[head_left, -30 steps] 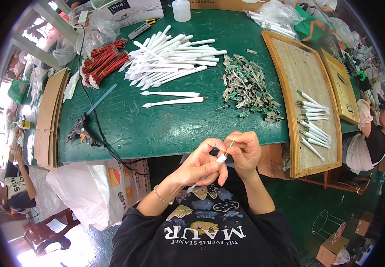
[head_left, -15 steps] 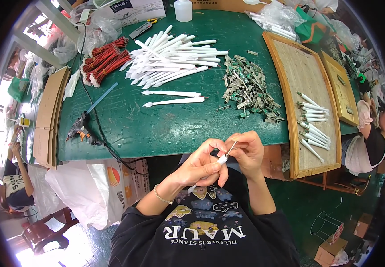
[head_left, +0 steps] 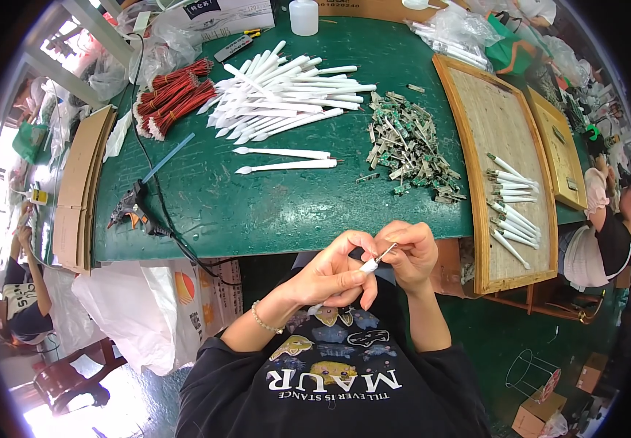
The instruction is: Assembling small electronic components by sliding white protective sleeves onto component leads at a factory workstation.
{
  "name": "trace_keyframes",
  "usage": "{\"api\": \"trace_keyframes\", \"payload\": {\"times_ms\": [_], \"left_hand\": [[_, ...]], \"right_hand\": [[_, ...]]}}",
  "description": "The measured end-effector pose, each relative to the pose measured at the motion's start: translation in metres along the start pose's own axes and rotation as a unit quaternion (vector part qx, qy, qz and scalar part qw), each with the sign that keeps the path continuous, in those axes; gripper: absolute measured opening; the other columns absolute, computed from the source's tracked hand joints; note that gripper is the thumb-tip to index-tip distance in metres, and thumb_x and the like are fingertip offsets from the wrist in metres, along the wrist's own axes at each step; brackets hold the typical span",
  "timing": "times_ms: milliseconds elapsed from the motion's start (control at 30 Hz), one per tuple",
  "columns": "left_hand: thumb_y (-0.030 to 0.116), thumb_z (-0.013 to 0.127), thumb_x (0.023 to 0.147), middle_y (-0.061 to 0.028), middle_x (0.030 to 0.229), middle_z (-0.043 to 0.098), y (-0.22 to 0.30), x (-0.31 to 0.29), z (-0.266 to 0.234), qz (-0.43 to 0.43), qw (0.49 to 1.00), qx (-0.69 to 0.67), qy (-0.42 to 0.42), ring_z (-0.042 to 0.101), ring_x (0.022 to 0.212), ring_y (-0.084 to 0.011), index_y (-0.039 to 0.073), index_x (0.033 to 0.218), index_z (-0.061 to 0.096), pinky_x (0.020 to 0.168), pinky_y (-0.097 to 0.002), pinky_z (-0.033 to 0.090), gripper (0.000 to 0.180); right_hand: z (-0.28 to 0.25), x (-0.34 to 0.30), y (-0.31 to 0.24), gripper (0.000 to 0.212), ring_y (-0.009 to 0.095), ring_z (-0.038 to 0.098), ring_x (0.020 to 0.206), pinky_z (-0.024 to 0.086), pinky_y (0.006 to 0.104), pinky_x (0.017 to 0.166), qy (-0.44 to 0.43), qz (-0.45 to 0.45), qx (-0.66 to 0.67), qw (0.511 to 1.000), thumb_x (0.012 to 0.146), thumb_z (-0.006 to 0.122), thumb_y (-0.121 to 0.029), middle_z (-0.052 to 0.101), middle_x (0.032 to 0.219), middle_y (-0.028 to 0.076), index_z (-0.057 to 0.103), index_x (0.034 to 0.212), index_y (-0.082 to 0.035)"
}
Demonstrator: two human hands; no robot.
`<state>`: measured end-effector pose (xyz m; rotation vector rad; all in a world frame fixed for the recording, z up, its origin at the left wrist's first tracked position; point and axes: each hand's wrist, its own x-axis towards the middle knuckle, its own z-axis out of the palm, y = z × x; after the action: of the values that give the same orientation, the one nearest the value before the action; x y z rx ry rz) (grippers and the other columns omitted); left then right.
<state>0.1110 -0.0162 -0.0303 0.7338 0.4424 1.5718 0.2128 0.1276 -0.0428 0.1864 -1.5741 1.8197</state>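
Note:
My left hand (head_left: 334,274) grips a slim white plastic stick (head_left: 368,266) close to my chest, below the front edge of the green table (head_left: 257,212). My right hand (head_left: 412,254) pinches a small metal-tipped part (head_left: 387,253) at the top end of that stick. Both hands touch each other around it. On the table lie a large pile of white sticks (head_left: 279,91), two single white sticks (head_left: 286,160) and a heap of small green circuit pieces (head_left: 410,150).
A wooden tray (head_left: 487,117) at the right holds several finished white sticks (head_left: 512,204). Red wire bundles (head_left: 173,95), a glue gun (head_left: 129,212) with its black cable, flat cardboard (head_left: 78,186) and a white bottle (head_left: 303,16) sit around. Other people work at the left and right.
My hands stay in nearly the same place; the fingers have shifted slightly around the stick's tip. Nothing on the table has moved.

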Motion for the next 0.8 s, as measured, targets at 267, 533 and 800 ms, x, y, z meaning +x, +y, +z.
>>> {"api": "trace_keyframes", "payload": {"times_ms": [267,533,800], "left_hand": [[0.017,0.045,0.098,-0.0197,0.072,0.058,-0.0036,-0.0009,-0.0035,-0.015,0.996,-0.084,-0.016,0.030,0.032,-0.0028,0.013,0.122,0.030,0.032,-0.0161,0.019,0.029],[0.019,0.047,0.097,-0.0200,0.071,0.057,-0.0022,-0.0014,-0.0033,-0.011,0.995,-0.096,-0.003,0.031,0.032,-0.0020,0.013,0.122,0.030,0.032,-0.0154,0.019,0.031],[0.019,0.047,0.097,-0.0198,0.071,0.057,-0.0057,-0.0017,-0.0034,-0.016,0.995,-0.099,0.005,0.031,0.031,-0.0020,0.013,0.122,0.031,0.032,-0.0150,0.019,0.030]], "right_hand": [[0.0016,0.0027,0.0008,0.024,0.017,0.062,0.074,0.051,0.0246,0.060,-0.016,-0.014,0.020,1.000,0.081,0.067,0.000,0.062,0.082,0.014,0.049,0.097,0.001],[-0.0015,0.0038,-0.0030,0.028,0.017,0.064,0.080,0.053,0.0246,0.067,-0.042,0.006,-0.020,0.999,0.081,0.066,0.003,0.063,0.090,0.016,0.050,0.104,0.001],[-0.0069,0.0027,0.0005,0.025,0.019,0.065,0.080,0.053,0.0258,0.067,-0.057,-0.012,-0.022,0.998,0.080,0.067,0.003,0.064,0.091,0.015,0.054,0.101,0.001]]}}
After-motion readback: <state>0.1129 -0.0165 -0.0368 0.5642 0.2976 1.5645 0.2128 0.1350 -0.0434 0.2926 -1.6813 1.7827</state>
